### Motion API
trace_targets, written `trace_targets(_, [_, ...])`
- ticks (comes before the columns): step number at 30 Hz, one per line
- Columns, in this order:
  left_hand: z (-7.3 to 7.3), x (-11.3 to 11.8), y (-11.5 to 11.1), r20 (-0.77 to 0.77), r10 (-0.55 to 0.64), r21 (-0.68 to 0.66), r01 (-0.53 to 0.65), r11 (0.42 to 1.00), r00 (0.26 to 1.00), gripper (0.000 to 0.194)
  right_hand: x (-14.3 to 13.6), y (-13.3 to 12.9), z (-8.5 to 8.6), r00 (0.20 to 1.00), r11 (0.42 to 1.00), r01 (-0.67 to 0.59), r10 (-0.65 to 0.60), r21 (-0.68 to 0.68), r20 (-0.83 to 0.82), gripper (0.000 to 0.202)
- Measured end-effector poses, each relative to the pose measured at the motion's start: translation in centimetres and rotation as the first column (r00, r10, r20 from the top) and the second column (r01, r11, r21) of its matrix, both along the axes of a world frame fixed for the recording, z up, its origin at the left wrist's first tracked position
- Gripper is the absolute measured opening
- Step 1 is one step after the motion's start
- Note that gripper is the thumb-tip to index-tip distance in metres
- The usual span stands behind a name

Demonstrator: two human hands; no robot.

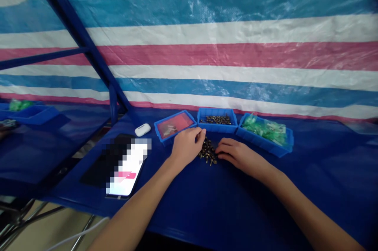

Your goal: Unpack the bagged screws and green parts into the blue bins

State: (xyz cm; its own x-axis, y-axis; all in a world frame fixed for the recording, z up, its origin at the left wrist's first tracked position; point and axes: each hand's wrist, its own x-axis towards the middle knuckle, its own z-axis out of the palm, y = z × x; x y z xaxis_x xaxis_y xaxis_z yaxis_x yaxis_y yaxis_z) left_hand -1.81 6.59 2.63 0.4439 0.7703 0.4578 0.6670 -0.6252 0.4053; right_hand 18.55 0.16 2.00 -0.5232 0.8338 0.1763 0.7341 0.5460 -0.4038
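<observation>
A small pile of dark brassy metal pieces (208, 152) lies on the blue table between my two hands. My left hand (188, 144) is at the pile's left edge, its thumb and fingers curled together; whatever they hold is hidden. At the right edge, my right hand (233, 154) touches the pieces with its fingers apart. Just behind the pile, a blue bin (217, 128) holds more such metal pieces. The blue bin at the left (162, 135) has a pinkish bottom and a few small pale pieces. Green plastic packets (265, 130) fill the right bin (265, 144).
A lit phone (128, 168) lies on the table (206, 211) at the left, beside a dark flat object (99, 166). Behind it is a white case (143, 130). A blue metal frame (97, 62) rises at left before a striped sheet (221, 54). Another blue tray (38, 115) stands far left.
</observation>
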Motion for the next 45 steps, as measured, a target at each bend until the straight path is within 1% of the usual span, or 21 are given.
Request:
trace_targets(3, [0.1,0.1,-0.2,-0.016,-0.052,-0.013,0.052,0.999,0.999,0.038,0.2,0.0,0.0,0.995,0.997,0.073,-0.071,0.029,-0.069,0.014])
trace_targets(6, [0.2,0.1,-0.5,-0.028,-0.192,-0.032,0.191,0.981,0.981,0.031,0.0,-0.2,-0.2,0.968,0.979,0.179,-0.158,0.093,-0.197,0.012])
trace_targets(9, [0.1,0.2,-0.7,-0.036,-0.329,-0.062,0.327,0.943,0.944,0.025,-0.3,-0.3,-0.5,0.94,0.958,0.248,-0.201,0.147,-0.277,0.011])
trace_targets(12, [0.0,0.3,-0.7,-0.019,-0.408,-0.099,0.405,0.909,0.913,0.024,-0.6,-0.4,-0.8,0.931,0.942,0.272,-0.205,0.199,-0.303,0.01])
trace_targets(17, [-0.1,0.3,-0.4,0.084,-0.439,-0.122,0.446,0.886,0.895,0.017,-0.9,-0.7,-0.5,0.942,0.92,0.24,-0.145,0.308,-0.302,0.008])
trace_targets(19, [-0.1,0.2,-0.4,0.105,-0.429,-0.122,0.44,0.89,0.897,0.018,-1.1,-0.7,-0.3,0.934,0.915,0.255,-0.149,0.313,-0.325,0.009])
trace_targets(21, [-0.1,0.2,-0.3,0.117,-0.412,-0.11,0.424,0.899,0.904,0.019,-1.1,-0.6,-0.3,0.922,0.916,0.278,-0.169,0.289,-0.349,0.013])
trace_targets(24, [0.0,0.1,-0.2,0.11,-0.406,-0.075,0.415,0.907,0.907,0.019,-1.1,-0.4,-0.6,0.931,0.925,0.261,-0.166,0.276,-0.326,0.019])
trace_targets(28, [-0.1,0.1,-0.2,-0.001,-0.401,-0.023,0.4,0.916,0.916,0.019,-1.0,-0.3,-0.9,0.959,0.934,0.205,-0.133,0.293,-0.25,0.024])
trace_targets(31, [0.0,0.1,-0.3,-0.056,-0.395,-0.002,0.395,0.918,0.917,0.02,-1.0,-0.5,-1.0,0.962,0.934,0.22,-0.159,0.283,-0.221,0.024])
trace_targets(34, [0.5,-0.1,-0.4,-0.096,-0.397,0.015,0.401,0.916,0.913,0.021,-1.1,-0.5,-0.6,0.969,0.945,0.203,-0.156,0.255,-0.193,0.025])
trace_targets(36, [1.0,-0.3,-0.3,-0.1,-0.376,0.048,0.382,0.923,0.921,0.021,-1.1,-0.1,-0.1,0.971,0.943,0.201,-0.156,0.266,-0.18,0.025])
trace_targets(38, [1.4,-0.7,-0.1,-0.059,-0.305,0.081,0.309,0.948,0.951,0.023,-1.0,0.8,0.6,0.958,0.908,0.267,-0.216,0.322,-0.187,0.027])
trace_targets(41, [1.5,-1.3,0.5,0.025,-0.148,0.094,0.145,0.985,0.989,0.026,-0.3,2.4,1.7,0.904,0.797,0.427,-0.394,0.426,-0.169,0.03])
trace_targets(43, [1.3,-1.5,0.9,0.053,-0.083,0.107,0.077,0.991,0.995,0.028,0.2,2.9,2.0,0.842,0.726,0.523,-0.522,0.447,-0.136,0.04])
trace_targets(44, [1.1,-1.5,1.0,0.055,-0.066,0.115,0.06,0.992,0.996,0.029,0.3,2.7,2.0,0.823,0.716,0.549,-0.553,0.432,-0.129,0.047])
trace_targets(45, [0.9,-1.6,1.1,0.058,-0.055,0.121,0.048,0.991,0.997,0.029,0.3,2.4,1.9,0.828,0.737,0.547,-0.547,0.398,-0.124,0.05])
